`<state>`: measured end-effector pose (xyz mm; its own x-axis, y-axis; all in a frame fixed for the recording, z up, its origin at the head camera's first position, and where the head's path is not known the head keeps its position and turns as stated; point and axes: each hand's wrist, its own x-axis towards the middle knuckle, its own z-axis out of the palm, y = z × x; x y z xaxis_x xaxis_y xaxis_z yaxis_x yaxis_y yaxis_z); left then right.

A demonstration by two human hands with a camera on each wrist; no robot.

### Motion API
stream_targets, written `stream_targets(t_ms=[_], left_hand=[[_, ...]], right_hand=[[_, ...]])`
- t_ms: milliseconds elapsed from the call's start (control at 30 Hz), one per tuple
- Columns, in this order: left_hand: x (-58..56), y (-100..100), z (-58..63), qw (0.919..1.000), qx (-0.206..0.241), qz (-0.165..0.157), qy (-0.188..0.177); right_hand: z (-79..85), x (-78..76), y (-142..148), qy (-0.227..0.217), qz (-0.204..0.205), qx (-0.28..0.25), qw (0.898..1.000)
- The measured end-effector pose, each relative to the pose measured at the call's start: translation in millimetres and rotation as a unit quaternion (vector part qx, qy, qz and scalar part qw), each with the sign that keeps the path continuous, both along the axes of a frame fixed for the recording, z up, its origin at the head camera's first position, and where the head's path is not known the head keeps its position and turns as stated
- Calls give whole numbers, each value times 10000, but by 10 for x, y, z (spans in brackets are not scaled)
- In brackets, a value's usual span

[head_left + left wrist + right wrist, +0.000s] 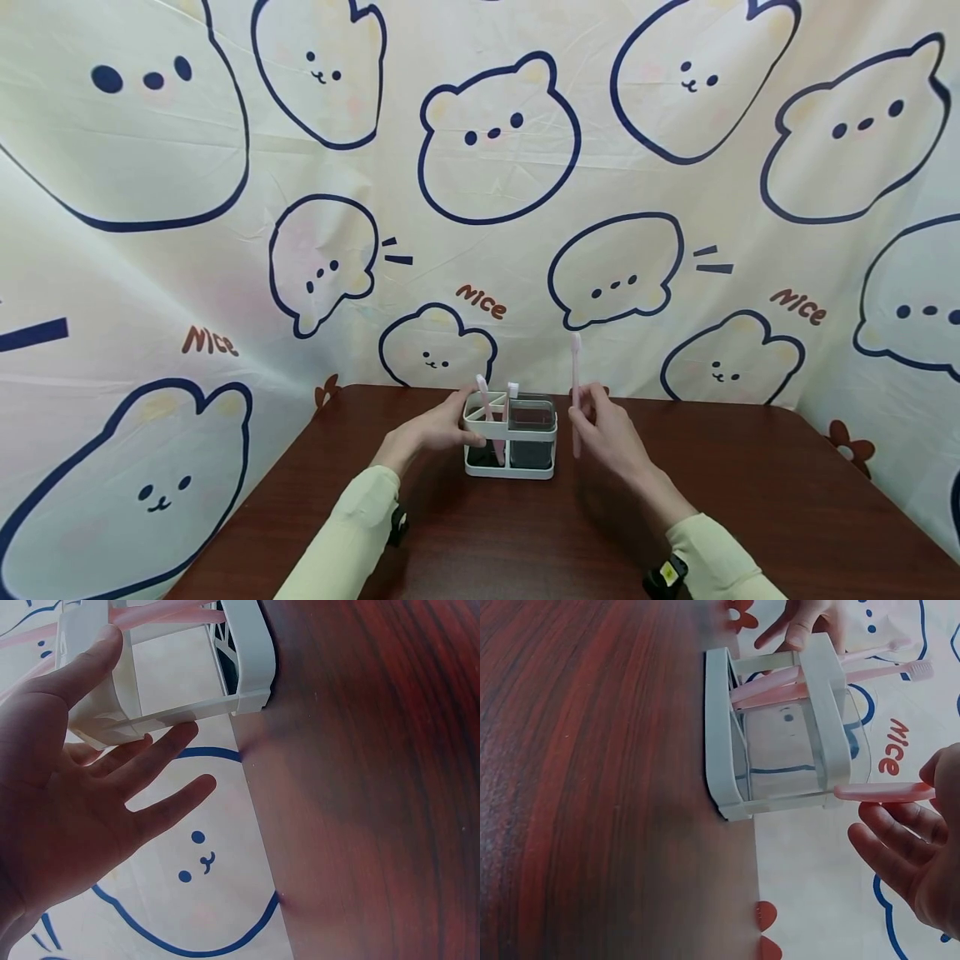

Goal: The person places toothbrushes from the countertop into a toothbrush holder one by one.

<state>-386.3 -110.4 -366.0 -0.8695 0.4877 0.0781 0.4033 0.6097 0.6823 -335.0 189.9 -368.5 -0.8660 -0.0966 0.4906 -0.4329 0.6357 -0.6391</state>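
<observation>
A white toothbrush holder [531,435] stands on the brown table. My left hand [431,429] grips its left side, thumb across the front of the upper frame and fingers behind, as the left wrist view shows. Two pink toothbrushes lean in the holder's left part, one with its handle [761,684] slanting down inside. A clear cup [780,742] fills the right part. Just right of the holder, my right hand [611,429] pinches another pink toothbrush [576,371] upright, bristle head up. In the right wrist view this brush's lower end [851,792] overlaps the holder's upper corner.
The wood-grain table [480,542] reaches back to a pale cloth [517,250] printed with blue-outlined cartoon animals, which also hangs at both sides. A dark wrist device [666,575] sits at the right sleeve, and another [398,525] at the left.
</observation>
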Motion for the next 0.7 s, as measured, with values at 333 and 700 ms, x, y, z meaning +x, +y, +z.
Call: stream_targets(t_ms=[333, 700], left_hand=[[2, -1, -5, 9999, -87, 33, 98], [11, -5, 0, 9999, -101, 44, 62]], right_hand=[[115, 9, -110, 117, 60, 41, 9999], [200, 2, -248, 42, 179, -115, 9998]])
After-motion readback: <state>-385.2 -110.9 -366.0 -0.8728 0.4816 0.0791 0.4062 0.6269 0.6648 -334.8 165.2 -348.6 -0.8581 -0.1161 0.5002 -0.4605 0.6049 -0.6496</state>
